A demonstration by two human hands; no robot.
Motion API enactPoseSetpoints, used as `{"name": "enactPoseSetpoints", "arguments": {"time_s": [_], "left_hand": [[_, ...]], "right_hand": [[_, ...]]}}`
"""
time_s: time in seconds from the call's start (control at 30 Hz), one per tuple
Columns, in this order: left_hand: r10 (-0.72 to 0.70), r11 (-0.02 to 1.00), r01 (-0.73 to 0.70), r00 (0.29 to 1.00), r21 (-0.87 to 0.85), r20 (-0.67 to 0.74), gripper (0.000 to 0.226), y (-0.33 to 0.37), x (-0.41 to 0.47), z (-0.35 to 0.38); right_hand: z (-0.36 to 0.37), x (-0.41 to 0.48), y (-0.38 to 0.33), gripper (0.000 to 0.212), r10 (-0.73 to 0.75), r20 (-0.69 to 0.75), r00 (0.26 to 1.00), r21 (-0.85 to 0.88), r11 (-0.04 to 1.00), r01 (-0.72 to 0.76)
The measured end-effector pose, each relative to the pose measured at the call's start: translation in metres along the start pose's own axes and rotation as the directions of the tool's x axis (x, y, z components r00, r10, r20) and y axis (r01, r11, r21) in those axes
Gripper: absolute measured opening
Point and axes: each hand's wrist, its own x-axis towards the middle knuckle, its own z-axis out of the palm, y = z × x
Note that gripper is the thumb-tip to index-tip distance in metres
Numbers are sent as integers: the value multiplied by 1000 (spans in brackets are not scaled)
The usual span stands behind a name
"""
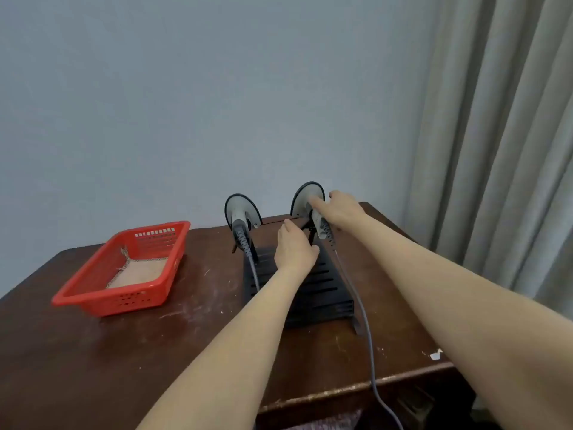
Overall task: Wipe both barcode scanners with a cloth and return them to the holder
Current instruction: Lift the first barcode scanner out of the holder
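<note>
Two grey barcode scanners stand in a black slotted holder at the back of the brown table. The left scanner stands untouched, its cable trailing forward. My right hand grips the handle of the right scanner, fingers wrapped over its top. My left hand rests on the holder just below that scanner, fingers straight and thumb near a black upright. A beige cloth lies inside the red basket at the left.
The table's top is scratched, with a white chip near the right front corner. A grey cable runs from the right scanner over the front edge. Grey curtains hang at the right, a plain wall behind.
</note>
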Motion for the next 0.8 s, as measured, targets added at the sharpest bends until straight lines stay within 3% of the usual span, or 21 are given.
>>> {"name": "enactPoseSetpoints", "arguments": {"time_s": [0.13, 0.27, 0.43, 0.8], "left_hand": [[-11, 1000, 10, 1000, -30, -17, 87, 0, 6, 6], [9, 999, -10, 1000, -44, -28, 66, 0, 9, 9], [-33, 999, 31, 999, -36, -39, 45, -1, 12, 9], [40, 999, -41, 997, -18, -58, 40, -4, 20, 19]], "right_hand": [[4, 1, -8, 45, -9, 77, 997, 15, 1000, 8], [10, 4, -13, 36, -6, 89, 996, -69, 998, 12], [13, 8, -15, 25, 46, 128, 991, -32, 999, -43], [25, 17, -12, 27, 51, 73, 996, 39, 998, -54]]}}
